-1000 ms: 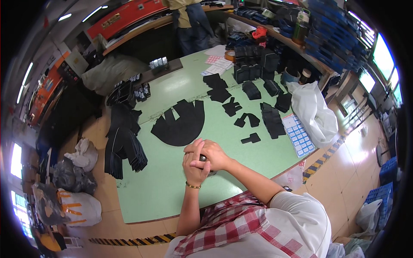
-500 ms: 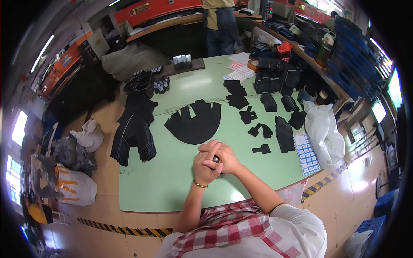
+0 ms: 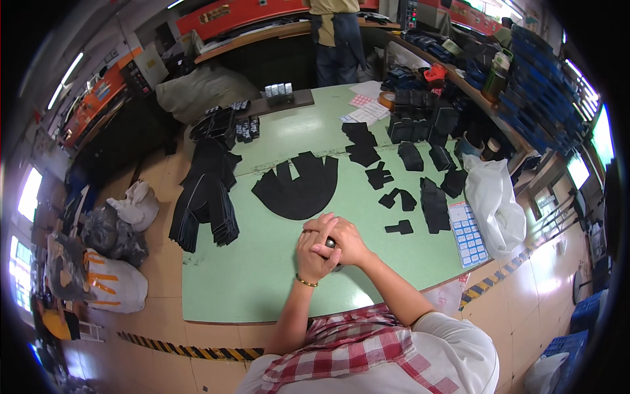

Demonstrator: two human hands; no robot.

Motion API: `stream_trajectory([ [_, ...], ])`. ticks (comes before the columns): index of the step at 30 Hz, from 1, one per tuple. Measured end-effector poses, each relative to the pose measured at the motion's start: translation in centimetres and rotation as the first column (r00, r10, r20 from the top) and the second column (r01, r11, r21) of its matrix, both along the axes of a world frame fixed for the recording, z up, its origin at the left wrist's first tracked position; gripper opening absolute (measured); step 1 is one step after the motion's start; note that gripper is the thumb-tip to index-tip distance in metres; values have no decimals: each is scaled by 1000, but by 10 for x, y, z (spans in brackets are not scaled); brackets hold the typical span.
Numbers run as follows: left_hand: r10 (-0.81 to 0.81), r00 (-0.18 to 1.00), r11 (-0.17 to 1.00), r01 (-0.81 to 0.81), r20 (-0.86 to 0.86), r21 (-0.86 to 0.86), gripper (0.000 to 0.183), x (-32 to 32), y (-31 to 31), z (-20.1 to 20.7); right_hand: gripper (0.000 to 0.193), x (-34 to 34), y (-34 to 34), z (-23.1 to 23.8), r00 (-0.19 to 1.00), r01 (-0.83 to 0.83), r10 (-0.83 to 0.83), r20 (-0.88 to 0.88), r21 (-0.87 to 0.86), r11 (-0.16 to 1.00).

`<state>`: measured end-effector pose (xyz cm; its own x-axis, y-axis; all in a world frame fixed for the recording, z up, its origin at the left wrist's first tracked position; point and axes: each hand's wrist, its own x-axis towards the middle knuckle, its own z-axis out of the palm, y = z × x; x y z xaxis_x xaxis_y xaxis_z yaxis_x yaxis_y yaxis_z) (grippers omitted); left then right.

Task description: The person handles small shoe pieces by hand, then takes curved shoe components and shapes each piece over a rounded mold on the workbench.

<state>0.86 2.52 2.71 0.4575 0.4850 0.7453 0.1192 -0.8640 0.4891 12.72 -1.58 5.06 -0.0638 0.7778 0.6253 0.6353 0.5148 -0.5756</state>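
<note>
My left hand and my right hand are clasped together over the near middle of the table, fingers crossing one another. Between them shows a dark, shiny round knob; the rest of that object is mostly hidden by my hands. Just beyond my fingertips lies a black fan-shaped piece with slits along its far edge. It is flat, and my hands are apart from it. To the left sits a stack of curved black pieces. Smaller black cut pieces are spread to the right.
The green table carries black stacks at far right, paper sheets and a tape roll. A white plastic bag hangs by the right edge, beside a blue-and-white label sheet. Another person stands beyond the table.
</note>
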Motion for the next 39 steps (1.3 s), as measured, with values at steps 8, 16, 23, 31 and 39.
stream_trajectory([
  [8,1,1000,1000,-1,-8,-9,61,0,0,1,44,1,0,-1,1000,5,-5,-3,4,1000],
  [16,0,1000,1000,0,-3,11,60,0,1,1,44,1,2,-2,1000,0,0,15,10,1000],
  [23,-7,1000,1000,7,-1,4,59,-2,1,0,44,-1,2,-2,1000,-1,1,14,-2,1000],
  [31,-7,1000,1000,7,-2,24,60,1,1,-1,45,1,0,-2,1000,-7,7,8,-17,1000],
  [39,18,1000,999,-18,4,-31,61,-2,0,5,37,-1,8,-4,998,-52,51,-24,-32,998],
])
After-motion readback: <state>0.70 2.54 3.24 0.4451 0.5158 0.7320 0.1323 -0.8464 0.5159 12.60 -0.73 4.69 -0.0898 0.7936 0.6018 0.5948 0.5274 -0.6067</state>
